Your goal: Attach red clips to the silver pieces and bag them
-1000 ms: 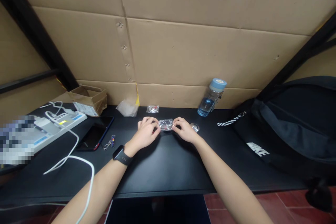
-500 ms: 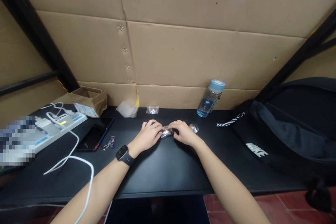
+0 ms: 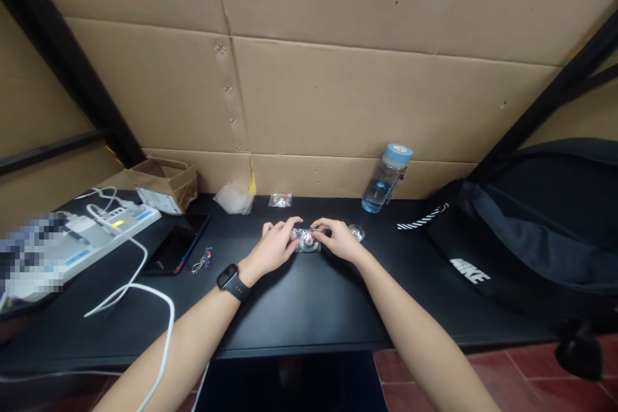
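A small clear plastic packet (image 3: 308,242) with a shiny round silvery item and a spot of red inside lies on the black desktop between my hands. My left hand (image 3: 276,246), with a dark watch on its wrist, pinches the packet's left side between thumb and fingers. At the right edge my right hand (image 3: 339,241) grips the packet with its thumb and index finger. Just beyond my right hand rests a clear, shiny domed piece (image 3: 357,232). A similar packet (image 3: 280,200) lies flat farther back, near the cardboard wall.
A blue-capped water bottle (image 3: 386,179) stands at the back, left of a black backpack (image 3: 512,238). To the left are a cardboard box (image 3: 167,183), a plastic bag (image 3: 235,198), a tablet (image 3: 177,246), a keychain (image 3: 203,261), a power strip (image 3: 103,232) and a loose white cable (image 3: 167,309).
My fingers have shifted apart at the packet, so its round silvery item and red spot now show between them. The other things stay where they were.
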{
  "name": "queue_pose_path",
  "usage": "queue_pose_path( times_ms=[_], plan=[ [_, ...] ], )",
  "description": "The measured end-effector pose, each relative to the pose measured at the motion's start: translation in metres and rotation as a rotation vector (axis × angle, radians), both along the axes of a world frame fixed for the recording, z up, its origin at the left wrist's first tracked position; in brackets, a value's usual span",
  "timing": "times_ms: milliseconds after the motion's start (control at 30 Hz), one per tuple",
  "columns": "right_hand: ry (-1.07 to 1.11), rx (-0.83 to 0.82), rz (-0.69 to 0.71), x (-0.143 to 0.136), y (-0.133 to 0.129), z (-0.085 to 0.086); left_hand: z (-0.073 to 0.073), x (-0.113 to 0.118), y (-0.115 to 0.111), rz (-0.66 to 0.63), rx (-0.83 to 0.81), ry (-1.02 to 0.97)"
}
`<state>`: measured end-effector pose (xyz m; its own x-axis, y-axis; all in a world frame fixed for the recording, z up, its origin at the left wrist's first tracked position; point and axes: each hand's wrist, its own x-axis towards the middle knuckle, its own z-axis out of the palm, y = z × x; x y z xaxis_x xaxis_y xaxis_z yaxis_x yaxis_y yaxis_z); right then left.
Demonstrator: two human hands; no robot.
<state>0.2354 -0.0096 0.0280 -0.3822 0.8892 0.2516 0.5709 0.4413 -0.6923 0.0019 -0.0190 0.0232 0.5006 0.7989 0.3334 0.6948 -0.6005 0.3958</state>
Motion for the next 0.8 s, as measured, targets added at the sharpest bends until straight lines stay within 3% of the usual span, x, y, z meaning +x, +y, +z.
queue_pose_path(
  times_ms=[133, 233, 333, 433, 600, 800],
  plan=[
    [-0.171, 0.077, -0.095, -0.004, -0.001, -0.003, 0.005, 0.002, -0.005, 0.001, 0.058, 0.100],
    [-0.236, 0.189, -0.021, -0.006, -0.006, 0.002, 0.010, 0.002, -0.008, 0.018, 0.119, 0.115],
    [-0.292, 0.194, 0.113, -0.008, -0.009, 0.004, 0.012, 0.001, -0.005, 0.022, 0.124, 0.038],
    [-0.327, 0.199, 0.094, -0.009, -0.005, -0.001, 0.010, -0.003, 0.001, 0.041, 0.057, -0.129],
    [-0.303, 0.236, 0.011, -0.009, 0.026, -0.011, 0.007, -0.017, 0.011, 0.085, -0.007, -0.385],
    [-0.357, 0.268, -0.034, -0.020, 0.086, -0.008, 0.009, -0.044, 0.026, 0.285, 0.017, -0.601]
  ],
)
